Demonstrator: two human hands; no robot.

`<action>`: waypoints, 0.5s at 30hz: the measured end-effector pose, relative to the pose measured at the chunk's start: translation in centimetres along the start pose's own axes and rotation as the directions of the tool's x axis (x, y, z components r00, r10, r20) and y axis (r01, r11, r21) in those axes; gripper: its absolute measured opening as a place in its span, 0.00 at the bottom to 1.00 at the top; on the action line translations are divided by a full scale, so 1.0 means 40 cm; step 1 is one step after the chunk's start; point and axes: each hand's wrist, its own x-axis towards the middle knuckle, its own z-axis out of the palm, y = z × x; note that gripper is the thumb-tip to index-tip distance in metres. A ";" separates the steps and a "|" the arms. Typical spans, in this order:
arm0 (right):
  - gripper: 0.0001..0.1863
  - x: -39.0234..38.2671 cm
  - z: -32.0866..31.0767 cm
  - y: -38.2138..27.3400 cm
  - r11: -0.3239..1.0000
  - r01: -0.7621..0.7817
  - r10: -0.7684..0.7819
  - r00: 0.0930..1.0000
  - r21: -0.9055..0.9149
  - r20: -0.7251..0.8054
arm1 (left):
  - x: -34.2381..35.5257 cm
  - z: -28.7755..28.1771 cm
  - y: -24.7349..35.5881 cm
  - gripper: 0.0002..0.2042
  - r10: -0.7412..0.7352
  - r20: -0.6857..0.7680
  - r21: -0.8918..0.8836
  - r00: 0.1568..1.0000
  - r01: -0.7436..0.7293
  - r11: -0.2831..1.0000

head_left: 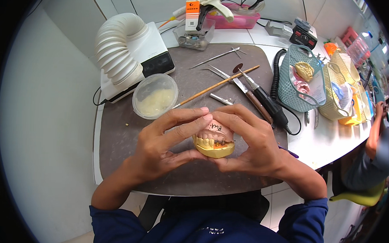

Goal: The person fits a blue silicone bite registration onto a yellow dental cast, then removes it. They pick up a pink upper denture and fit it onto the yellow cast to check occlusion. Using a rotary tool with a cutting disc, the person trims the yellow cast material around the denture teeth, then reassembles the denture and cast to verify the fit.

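Between both hands, above the brown work mat, I hold a dental model (215, 138) made of two plaster casts with their teeth meeting. Its upper cast is pinkish with handwriting on it; the lower one is yellow, with an orange patch and small metallic teeth or posts at the front. My left hand (172, 135) grips it from the left, fingertips on top and thumb under the lower edge. From the other side my right hand (253, 143) closes on it the same way. The back of the model is hidden.
Beyond my hands lie a thin brush (221, 84), a black rotary handpiece (270, 108) with a disc, and metal tools. A plastic tub (155, 96) and a white hose unit (120, 46) stand left; a blue-green basket (301, 78) stands right. Another person sits far right.
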 end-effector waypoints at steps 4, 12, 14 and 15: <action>0.36 0.004 -0.012 -0.006 0.996 -0.009 0.008 1.000 0.092 0.014 | -0.011 0.000 0.005 0.35 0.018 -0.043 0.045 0.999 -0.016 0.999; 0.38 0.001 -0.015 -0.016 0.946 -0.068 0.062 0.998 0.316 0.027 | -0.013 -0.003 0.031 0.33 0.049 -0.205 0.109 0.978 -0.027 0.994; 0.39 -0.006 0.014 -0.019 0.788 -0.180 0.224 0.975 0.589 -0.003 | 0.000 -0.001 0.036 0.31 0.073 -0.298 0.089 0.952 -0.049 0.995; 0.39 -0.002 0.004 -0.031 0.737 -0.218 0.241 0.969 0.639 0.054 | 0.008 0.000 0.042 0.31 0.082 -0.317 0.091 0.945 -0.056 0.994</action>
